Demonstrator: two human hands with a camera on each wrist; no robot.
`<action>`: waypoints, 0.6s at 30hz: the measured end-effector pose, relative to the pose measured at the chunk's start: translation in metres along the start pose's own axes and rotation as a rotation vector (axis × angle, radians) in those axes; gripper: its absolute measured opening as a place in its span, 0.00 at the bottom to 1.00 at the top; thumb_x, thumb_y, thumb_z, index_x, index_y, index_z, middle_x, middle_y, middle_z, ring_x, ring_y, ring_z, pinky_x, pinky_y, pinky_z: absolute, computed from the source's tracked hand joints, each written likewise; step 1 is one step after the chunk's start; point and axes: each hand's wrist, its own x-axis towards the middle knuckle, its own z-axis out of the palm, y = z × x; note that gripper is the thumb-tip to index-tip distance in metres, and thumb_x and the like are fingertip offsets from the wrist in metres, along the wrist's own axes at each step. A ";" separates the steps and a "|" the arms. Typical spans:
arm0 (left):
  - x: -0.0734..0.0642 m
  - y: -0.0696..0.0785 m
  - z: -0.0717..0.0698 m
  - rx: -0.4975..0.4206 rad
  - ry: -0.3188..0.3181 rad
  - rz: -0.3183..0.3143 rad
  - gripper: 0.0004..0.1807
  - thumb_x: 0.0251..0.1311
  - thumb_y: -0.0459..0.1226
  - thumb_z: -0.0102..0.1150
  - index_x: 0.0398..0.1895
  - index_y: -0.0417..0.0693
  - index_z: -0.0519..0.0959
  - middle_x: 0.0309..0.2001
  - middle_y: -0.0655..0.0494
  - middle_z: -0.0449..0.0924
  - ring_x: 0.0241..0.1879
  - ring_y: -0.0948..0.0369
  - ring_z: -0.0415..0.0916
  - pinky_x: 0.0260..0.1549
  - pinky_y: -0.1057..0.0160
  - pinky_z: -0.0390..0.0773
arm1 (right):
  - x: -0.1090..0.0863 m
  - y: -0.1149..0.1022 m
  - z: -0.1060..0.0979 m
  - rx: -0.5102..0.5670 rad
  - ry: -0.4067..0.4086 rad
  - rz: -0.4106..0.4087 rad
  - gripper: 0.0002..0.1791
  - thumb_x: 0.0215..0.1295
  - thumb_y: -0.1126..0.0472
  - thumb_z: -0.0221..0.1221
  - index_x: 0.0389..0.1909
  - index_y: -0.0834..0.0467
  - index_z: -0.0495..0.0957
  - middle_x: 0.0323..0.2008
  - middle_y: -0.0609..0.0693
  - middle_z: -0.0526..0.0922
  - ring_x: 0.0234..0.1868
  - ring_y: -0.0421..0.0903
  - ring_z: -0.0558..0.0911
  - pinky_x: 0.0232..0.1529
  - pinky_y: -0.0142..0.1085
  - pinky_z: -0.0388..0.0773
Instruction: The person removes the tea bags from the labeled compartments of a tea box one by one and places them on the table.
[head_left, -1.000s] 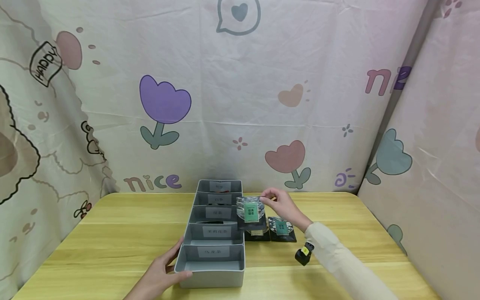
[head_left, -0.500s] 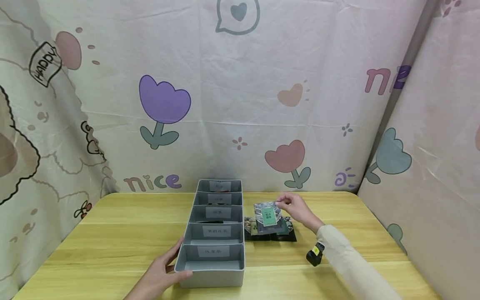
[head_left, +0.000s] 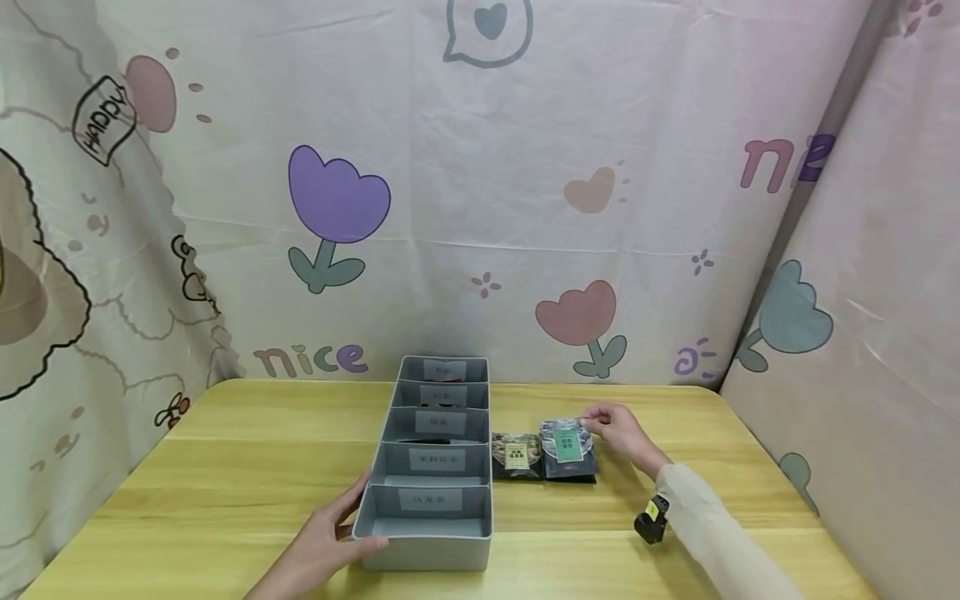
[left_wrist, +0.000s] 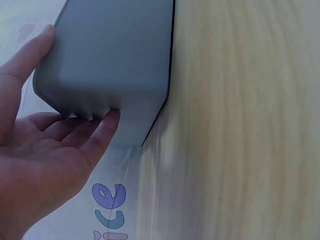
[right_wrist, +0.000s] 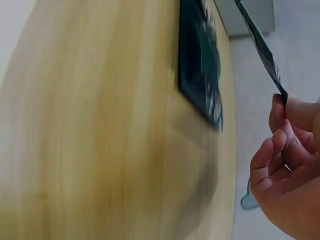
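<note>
A long grey divided storage box (head_left: 427, 552) with labelled compartments stands on the table. My left hand (head_left: 321, 540) holds its near left corner, thumb at the front and fingers along the left side; the left wrist view has these fingers (left_wrist: 102, 135) against the grey wall. My right hand (head_left: 621, 435) pinches the upper right corner of a tea bag sachet (head_left: 567, 446) with a green label. Seen edge-on in the right wrist view, that sachet hangs above a dark sachet (right_wrist: 192, 65) lying on the table. A sachet with a yellowish label (head_left: 517, 457) lies between it and the box.
The wooden table (head_left: 247, 475) reaches back to a printed cloth (head_left: 465, 192). Inside the box, dark edges show in the third compartment and a bit of red in the farthest one. A small black camera (head_left: 651, 523) is on the right wrist.
My right hand has carried the green-labelled sachet rightward and down, from beside the box to over the right-hand lying sachet. The left hand keeps its hold on the box. The head view has shifted slightly.
</note>
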 end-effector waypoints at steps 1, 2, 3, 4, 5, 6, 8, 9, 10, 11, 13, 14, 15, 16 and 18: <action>0.000 0.000 0.000 0.002 0.000 0.001 0.49 0.58 0.37 0.67 0.74 0.33 0.48 0.71 0.28 0.46 0.66 0.33 0.53 0.53 0.53 0.74 | 0.000 0.003 -0.002 -0.004 0.005 0.007 0.03 0.63 0.70 0.60 0.34 0.67 0.80 0.31 0.51 0.82 0.35 0.46 0.78 0.36 0.36 0.76; 0.000 0.001 0.000 0.004 -0.001 0.004 0.49 0.58 0.37 0.67 0.74 0.33 0.48 0.71 0.28 0.46 0.66 0.33 0.53 0.53 0.53 0.74 | 0.000 0.007 -0.005 -0.007 0.005 0.015 0.03 0.64 0.70 0.60 0.35 0.67 0.80 0.32 0.52 0.82 0.35 0.46 0.78 0.37 0.36 0.76; 0.001 0.001 0.000 0.005 -0.001 0.005 0.49 0.57 0.37 0.67 0.74 0.33 0.48 0.71 0.28 0.46 0.66 0.33 0.53 0.53 0.53 0.74 | 0.000 0.010 -0.007 -0.009 0.005 0.026 0.03 0.64 0.69 0.59 0.35 0.67 0.80 0.32 0.52 0.82 0.36 0.46 0.78 0.38 0.36 0.76; 0.001 0.001 0.000 0.006 0.000 0.005 0.49 0.57 0.37 0.67 0.74 0.33 0.48 0.71 0.28 0.46 0.66 0.33 0.53 0.53 0.53 0.74 | 0.000 0.014 -0.010 -0.007 0.006 0.039 0.04 0.64 0.69 0.59 0.36 0.67 0.80 0.32 0.52 0.82 0.35 0.46 0.78 0.37 0.36 0.76; 0.001 0.001 0.000 0.007 0.000 0.005 0.49 0.57 0.37 0.67 0.74 0.33 0.48 0.71 0.28 0.46 0.66 0.33 0.53 0.53 0.53 0.74 | 0.000 0.018 -0.013 -0.005 0.006 0.046 0.04 0.64 0.69 0.59 0.36 0.67 0.80 0.33 0.53 0.82 0.35 0.46 0.78 0.37 0.35 0.76; 0.001 0.001 0.000 0.006 -0.001 0.006 0.49 0.57 0.37 0.67 0.74 0.33 0.48 0.71 0.28 0.46 0.66 0.33 0.53 0.53 0.53 0.74 | -0.001 0.022 -0.015 -0.005 0.005 0.056 0.05 0.64 0.69 0.59 0.37 0.68 0.79 0.33 0.53 0.82 0.35 0.45 0.77 0.37 0.34 0.76; 0.001 0.000 0.000 -0.001 -0.003 0.009 0.49 0.57 0.37 0.67 0.74 0.33 0.47 0.71 0.28 0.46 0.66 0.33 0.52 0.53 0.53 0.74 | -0.002 0.028 -0.020 0.006 0.004 0.075 0.05 0.65 0.69 0.58 0.37 0.69 0.79 0.33 0.53 0.81 0.35 0.45 0.77 0.35 0.33 0.75; 0.001 0.000 0.000 -0.005 -0.004 0.011 0.49 0.58 0.37 0.67 0.74 0.33 0.47 0.71 0.28 0.46 0.67 0.33 0.52 0.53 0.54 0.74 | -0.003 0.031 -0.022 0.012 0.005 0.081 0.05 0.65 0.70 0.58 0.37 0.70 0.79 0.32 0.53 0.81 0.34 0.45 0.76 0.34 0.32 0.74; 0.001 -0.001 0.000 -0.011 -0.006 0.011 0.49 0.58 0.37 0.67 0.74 0.33 0.47 0.71 0.28 0.46 0.67 0.33 0.52 0.53 0.54 0.74 | -0.004 0.034 -0.024 0.018 0.006 0.084 0.05 0.65 0.70 0.58 0.37 0.70 0.78 0.32 0.53 0.81 0.33 0.45 0.76 0.33 0.32 0.74; 0.001 -0.001 0.000 -0.015 -0.009 0.012 0.49 0.58 0.36 0.67 0.74 0.33 0.47 0.71 0.27 0.45 0.67 0.33 0.52 0.53 0.54 0.75 | -0.004 0.036 -0.026 0.015 0.006 0.082 0.05 0.65 0.70 0.57 0.37 0.71 0.78 0.31 0.53 0.81 0.33 0.45 0.75 0.32 0.32 0.73; 0.001 -0.002 0.000 -0.025 -0.010 0.011 0.49 0.58 0.36 0.67 0.74 0.33 0.47 0.71 0.27 0.45 0.67 0.33 0.52 0.53 0.55 0.75 | -0.006 0.040 -0.031 0.021 -0.001 0.081 0.06 0.65 0.70 0.57 0.38 0.72 0.77 0.31 0.53 0.80 0.32 0.45 0.75 0.31 0.32 0.73; 0.000 -0.002 0.000 -0.030 -0.010 0.011 0.49 0.58 0.36 0.67 0.74 0.33 0.47 0.71 0.27 0.45 0.67 0.33 0.52 0.52 0.56 0.75 | -0.007 0.042 -0.033 0.026 -0.002 0.085 0.06 0.66 0.70 0.57 0.38 0.72 0.77 0.30 0.52 0.80 0.32 0.45 0.74 0.30 0.32 0.72; 0.000 -0.001 0.000 -0.032 -0.010 0.011 0.49 0.58 0.36 0.67 0.74 0.33 0.47 0.71 0.27 0.45 0.67 0.33 0.52 0.52 0.56 0.75 | -0.007 0.044 -0.035 0.021 -0.002 0.082 0.06 0.66 0.70 0.56 0.38 0.72 0.77 0.30 0.52 0.80 0.31 0.44 0.74 0.29 0.32 0.72; 0.000 -0.001 0.000 -0.036 -0.011 0.009 0.49 0.58 0.36 0.66 0.75 0.33 0.46 0.71 0.27 0.45 0.66 0.32 0.52 0.52 0.57 0.75 | -0.008 0.045 -0.037 0.021 -0.003 0.083 0.06 0.66 0.70 0.57 0.37 0.72 0.77 0.29 0.51 0.80 0.30 0.44 0.73 0.29 0.32 0.72; 0.000 -0.001 0.000 -0.034 -0.009 0.006 0.49 0.58 0.36 0.67 0.75 0.33 0.47 0.71 0.28 0.45 0.67 0.33 0.52 0.52 0.58 0.76 | -0.009 0.049 -0.040 0.027 -0.006 0.086 0.06 0.66 0.71 0.57 0.37 0.73 0.77 0.28 0.51 0.80 0.28 0.43 0.73 0.27 0.31 0.71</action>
